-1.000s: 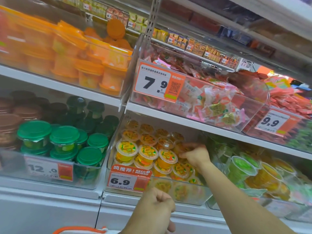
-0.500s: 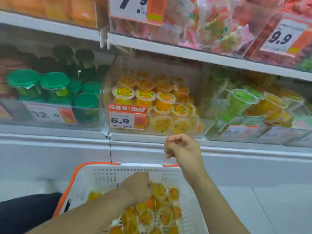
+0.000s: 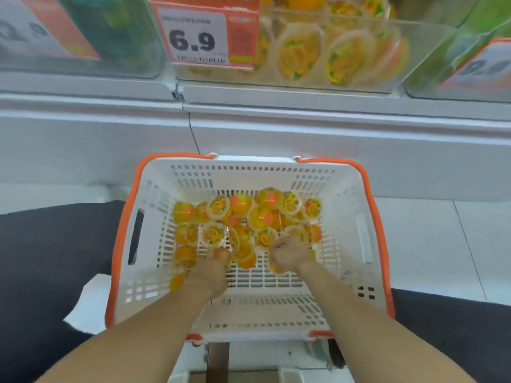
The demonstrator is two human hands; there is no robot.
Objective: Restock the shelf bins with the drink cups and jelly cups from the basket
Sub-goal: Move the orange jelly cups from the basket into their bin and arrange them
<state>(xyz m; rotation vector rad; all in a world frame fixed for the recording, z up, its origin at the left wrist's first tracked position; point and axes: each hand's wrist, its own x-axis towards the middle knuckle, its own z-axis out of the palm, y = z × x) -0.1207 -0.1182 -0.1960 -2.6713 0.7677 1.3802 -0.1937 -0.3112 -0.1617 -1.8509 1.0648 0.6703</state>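
Both hands reach into the basket (image 3: 348, 189), left hand (image 3: 213, 268) and right hand (image 3: 289, 254) each closing fingers on jelly cups (image 3: 249, 214) bound for the 6.9 bin (image 3: 414, 51).

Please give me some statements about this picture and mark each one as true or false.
1. Both hands are inside the basket. True: the left hand and right hand reach among the jelly cups.
2. The basket is empty. False: many orange jelly cups lie in it.
3. The price tag above reads 6.9. True.
4. The basket rim is green. False: it is orange.
5. The bin beside that tag holds jelly cups. True.
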